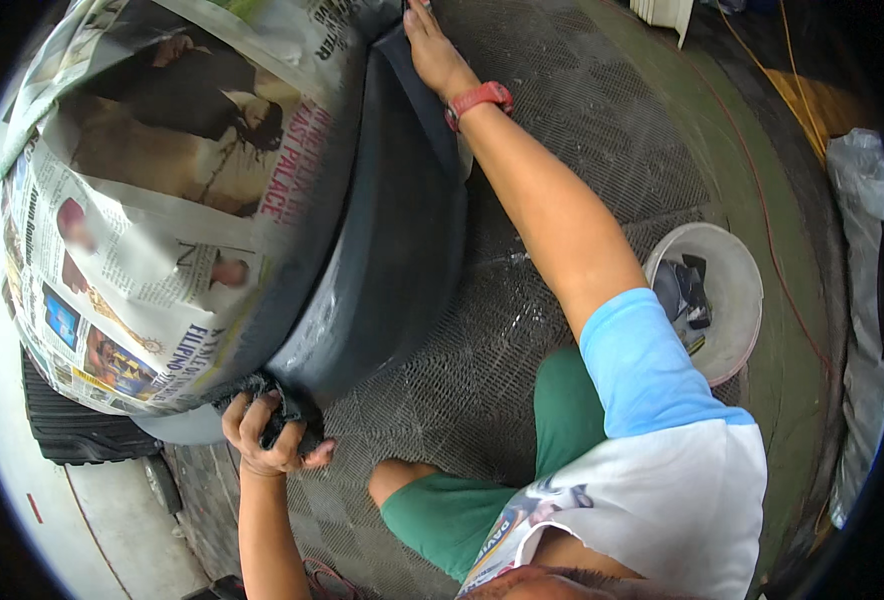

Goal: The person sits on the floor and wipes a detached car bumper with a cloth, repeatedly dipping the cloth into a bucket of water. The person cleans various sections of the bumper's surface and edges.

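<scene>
My left hand (273,435) grips a dark, rough-textured pad (286,411) against the lower end of a dark grey car bumper (404,225). Pale, shiny streaks mark the bumper near that pad. Farther up, my right hand (438,52), with a red watch (479,103) on its wrist, reaches to the bumper's upper end. Its fingers are stretched, but the picture's top edge cuts the tips and I cannot tell what they hold. Sheets of newspaper (149,247) cover the bodywork beside the bumper.
A white bucket (738,300) with dark pieces inside stands right of my legs. Patterned dark matting (607,150) covers the floor, with a thin red cord (753,161) along a green strip. Black ribbed plastic (86,420) and a wheel (161,484) lie at lower left.
</scene>
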A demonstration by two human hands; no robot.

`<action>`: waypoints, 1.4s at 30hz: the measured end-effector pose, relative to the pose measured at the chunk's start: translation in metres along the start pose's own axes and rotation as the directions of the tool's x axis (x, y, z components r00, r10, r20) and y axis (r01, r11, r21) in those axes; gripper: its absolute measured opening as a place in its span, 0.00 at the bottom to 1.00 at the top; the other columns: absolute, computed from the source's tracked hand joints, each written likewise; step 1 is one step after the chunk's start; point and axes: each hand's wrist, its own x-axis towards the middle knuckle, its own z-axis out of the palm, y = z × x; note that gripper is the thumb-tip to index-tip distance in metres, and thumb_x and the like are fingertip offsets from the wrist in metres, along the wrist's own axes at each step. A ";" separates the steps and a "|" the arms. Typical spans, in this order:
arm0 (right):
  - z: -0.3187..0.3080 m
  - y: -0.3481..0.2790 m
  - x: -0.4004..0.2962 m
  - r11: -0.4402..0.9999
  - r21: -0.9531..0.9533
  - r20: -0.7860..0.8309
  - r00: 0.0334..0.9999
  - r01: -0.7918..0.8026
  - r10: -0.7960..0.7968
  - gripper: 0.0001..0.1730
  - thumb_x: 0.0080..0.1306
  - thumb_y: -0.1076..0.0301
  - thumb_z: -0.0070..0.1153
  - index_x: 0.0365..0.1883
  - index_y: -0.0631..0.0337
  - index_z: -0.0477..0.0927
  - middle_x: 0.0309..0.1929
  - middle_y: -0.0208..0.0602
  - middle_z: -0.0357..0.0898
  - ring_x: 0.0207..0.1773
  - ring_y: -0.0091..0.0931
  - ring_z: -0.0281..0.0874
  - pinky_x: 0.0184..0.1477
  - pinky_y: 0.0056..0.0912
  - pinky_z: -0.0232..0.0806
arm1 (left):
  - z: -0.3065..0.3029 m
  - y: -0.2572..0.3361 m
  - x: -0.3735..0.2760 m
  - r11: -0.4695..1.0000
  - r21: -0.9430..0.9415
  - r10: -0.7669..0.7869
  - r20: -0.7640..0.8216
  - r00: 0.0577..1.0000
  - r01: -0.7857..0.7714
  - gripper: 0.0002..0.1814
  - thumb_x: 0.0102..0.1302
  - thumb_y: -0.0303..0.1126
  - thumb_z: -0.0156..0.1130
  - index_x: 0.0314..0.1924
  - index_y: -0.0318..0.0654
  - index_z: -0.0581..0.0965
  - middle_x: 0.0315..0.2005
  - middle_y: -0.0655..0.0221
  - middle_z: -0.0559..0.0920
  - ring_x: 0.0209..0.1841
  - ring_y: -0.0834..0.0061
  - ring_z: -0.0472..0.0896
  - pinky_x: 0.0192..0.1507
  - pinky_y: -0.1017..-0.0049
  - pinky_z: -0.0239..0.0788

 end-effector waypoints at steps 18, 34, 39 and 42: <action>0.006 0.002 -0.131 0.827 -0.086 -0.077 0.831 -0.556 0.551 0.41 0.89 0.45 0.30 0.85 0.71 0.51 0.88 0.64 0.47 0.90 0.51 0.44 0.88 0.47 0.40 | 0.000 0.003 -0.007 0.999 0.032 -0.042 0.053 0.998 0.040 0.29 0.62 0.74 0.67 0.48 0.63 0.77 0.48 0.62 0.83 0.51 0.50 0.78 0.52 0.53 0.74; 0.028 0.120 -0.258 0.920 0.038 -0.101 0.914 -0.390 0.392 0.38 0.89 0.45 0.30 0.88 0.57 0.49 0.88 0.58 0.49 0.90 0.53 0.43 0.88 0.51 0.41 | -0.003 0.000 -0.013 0.997 0.025 -0.074 0.020 0.997 0.074 0.29 0.64 0.72 0.65 0.49 0.60 0.75 0.52 0.55 0.80 0.57 0.48 0.77 0.59 0.47 0.71; 0.036 -0.013 -0.344 0.839 -0.050 -0.059 0.840 -0.542 0.539 0.39 0.89 0.46 0.17 0.90 0.59 0.41 0.92 0.48 0.27 0.93 0.47 0.23 0.91 0.53 0.30 | 0.001 0.001 -0.003 0.997 0.009 -0.075 -0.007 0.997 0.075 0.27 0.65 0.70 0.64 0.51 0.61 0.77 0.54 0.56 0.79 0.58 0.49 0.77 0.60 0.48 0.71; 0.026 -0.038 -0.330 0.808 -0.021 -0.050 0.808 -0.589 0.587 0.39 0.90 0.47 0.20 0.90 0.60 0.42 0.92 0.49 0.27 0.93 0.44 0.25 0.91 0.47 0.30 | 0.001 0.001 -0.001 0.997 0.016 -0.073 0.005 0.997 0.072 0.27 0.66 0.70 0.63 0.50 0.61 0.77 0.54 0.56 0.79 0.58 0.49 0.78 0.60 0.48 0.71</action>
